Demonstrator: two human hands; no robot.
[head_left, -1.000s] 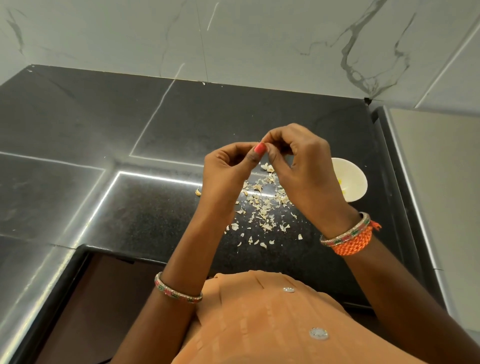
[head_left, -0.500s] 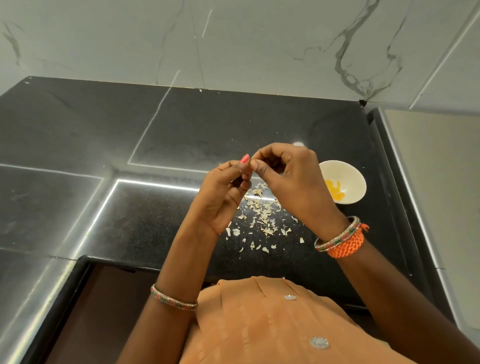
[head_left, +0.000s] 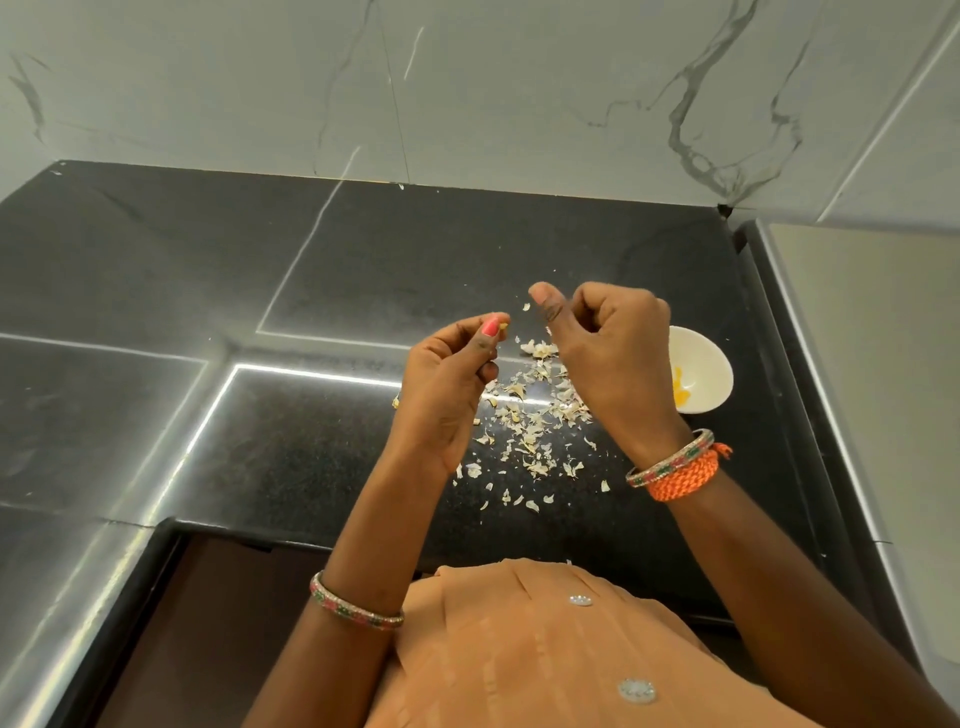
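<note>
One wide-angle view, worn on the head, looks forward and steeply down past an orange shirt front (head_left: 519, 654) onto the black speckled stone tabletop (head_left: 311, 447). The left hand (head_left: 441, 400) and right hand (head_left: 618, 364) sit close, mid-frame, and a white veined marble wall (head_left: 519, 93) fills the top.

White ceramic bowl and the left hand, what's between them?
Head view: the right hand hovers there, over pale papery peel scraps strewn on the black stone counter.

No readable text, labels, brands, numbers or signs anywhere.
</note>
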